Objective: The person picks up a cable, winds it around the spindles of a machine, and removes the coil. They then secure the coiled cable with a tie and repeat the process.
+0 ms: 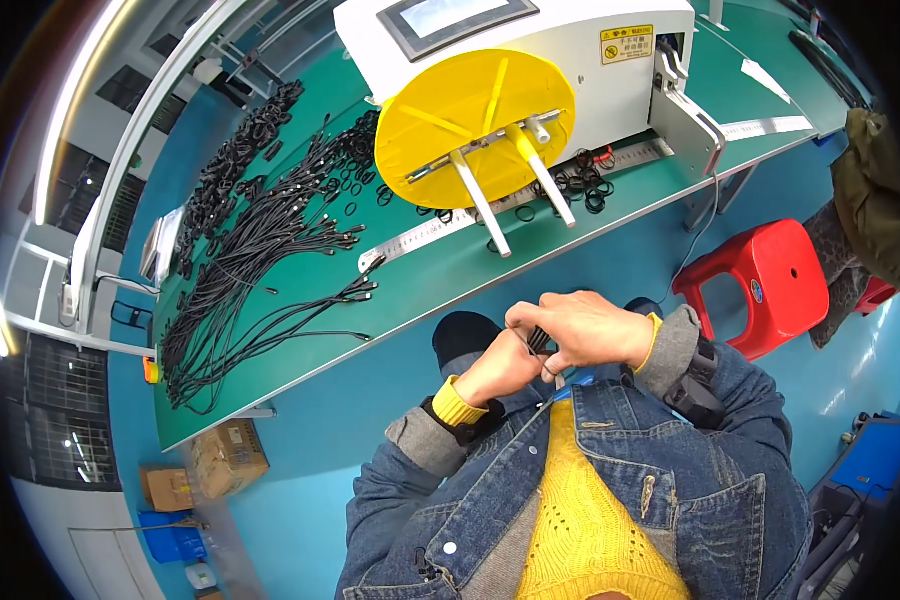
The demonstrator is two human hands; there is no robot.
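Black cable (538,341) is grasped by left fingers (515,349) and right fingers (562,314), carton (228,460) contents hidden.

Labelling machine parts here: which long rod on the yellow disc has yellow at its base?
The right-hand long rod; yellow covers its end by the yellow disc, while the left-hand long rod is pale throughout.

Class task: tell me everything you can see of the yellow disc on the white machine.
The yellow disc is large and flat, its plastic-looking face crossed by brighter strips. It stands roughly upright at the front of the white machine, facing the camera. A metal bar runs across it, with two long pale rods and a short stub jutting out; the right rod is yellow near its base. Black rings lie near its lower edge on the green table; any contact there is unclear.
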